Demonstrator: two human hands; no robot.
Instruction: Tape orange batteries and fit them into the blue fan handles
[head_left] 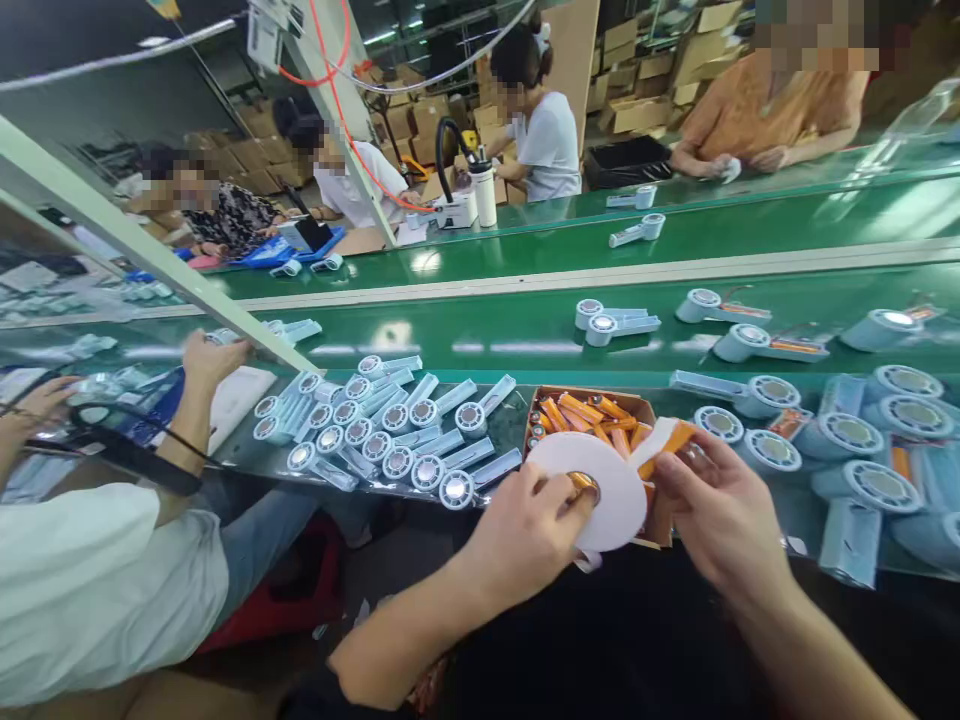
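Bare forearms reach in from the lower edge, leading to two hands at a white roll of tape [624,500]. It is held up in front of a cardboard box [661,522] packed with orange cells [589,410], covering part of it. The left hand [514,530] has its fingers curled in at the roll's core — bent close, gripping it there. The right hand [724,505] pinches an orange piece [679,436] between thumb and fingers, and a white strip [654,442] runs taut from it to the roll's edge. Whether the thumb presses the strip itself — I cannot tell. Pale blue fan bodies [397,460] lie on the bench left of the box; more lie right.
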